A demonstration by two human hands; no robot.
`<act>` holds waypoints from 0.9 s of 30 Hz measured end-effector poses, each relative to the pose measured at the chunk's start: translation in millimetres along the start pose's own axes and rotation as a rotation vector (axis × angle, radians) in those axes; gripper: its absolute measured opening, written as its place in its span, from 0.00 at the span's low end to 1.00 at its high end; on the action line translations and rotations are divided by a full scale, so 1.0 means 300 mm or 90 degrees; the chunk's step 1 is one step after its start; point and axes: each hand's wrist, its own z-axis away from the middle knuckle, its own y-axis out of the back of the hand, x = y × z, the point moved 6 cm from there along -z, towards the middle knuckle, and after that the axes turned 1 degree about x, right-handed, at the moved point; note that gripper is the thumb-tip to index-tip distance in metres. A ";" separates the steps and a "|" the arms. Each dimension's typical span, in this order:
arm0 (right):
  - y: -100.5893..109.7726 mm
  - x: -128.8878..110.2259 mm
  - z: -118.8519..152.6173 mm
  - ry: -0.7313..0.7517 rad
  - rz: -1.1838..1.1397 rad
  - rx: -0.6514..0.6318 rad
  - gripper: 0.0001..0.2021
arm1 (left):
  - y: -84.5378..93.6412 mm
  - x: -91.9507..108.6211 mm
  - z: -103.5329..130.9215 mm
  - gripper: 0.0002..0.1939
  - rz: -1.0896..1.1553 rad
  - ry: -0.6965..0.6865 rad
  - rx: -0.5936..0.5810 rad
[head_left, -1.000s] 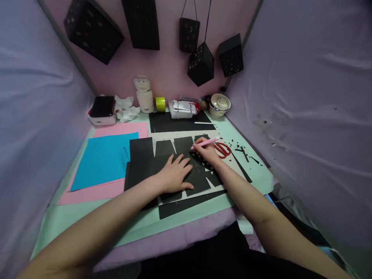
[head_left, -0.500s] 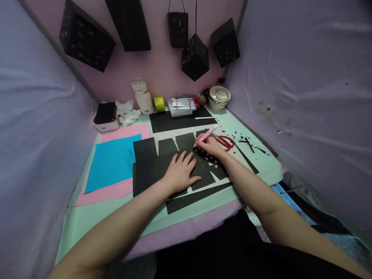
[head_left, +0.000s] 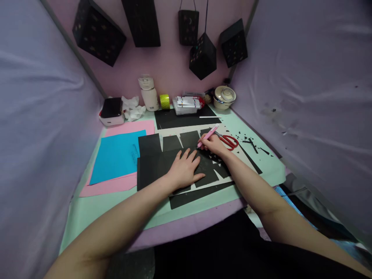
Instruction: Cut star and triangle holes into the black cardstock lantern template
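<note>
If the pink craft knife (head_left: 208, 135), pinched by the right hand (head_left: 214, 145), is jolted, the flat-spread left hand (head_left: 182, 169) (close by) could be nicked.

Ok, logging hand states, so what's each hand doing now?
Left hand: open, fingers spread, flat on the black paper.
Right hand: closed around a pink pen-like tool.

Pink pen (head_left: 208, 135) in right hand (head_left: 214, 145), tip down.

No readable text, mark (head_left: 154, 109) on bottle (head_left: 149, 97) too small
</note>
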 end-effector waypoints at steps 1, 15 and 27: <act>-0.002 0.000 0.000 0.001 0.001 0.000 0.07 | -0.001 0.000 0.000 0.35 0.000 0.000 0.001; -0.011 0.000 -0.001 0.010 0.023 0.004 0.07 | -0.003 0.001 0.003 0.35 -0.001 0.000 0.009; -0.012 -0.002 0.000 0.020 0.052 0.007 0.08 | -0.003 0.001 0.003 0.35 0.003 0.006 0.011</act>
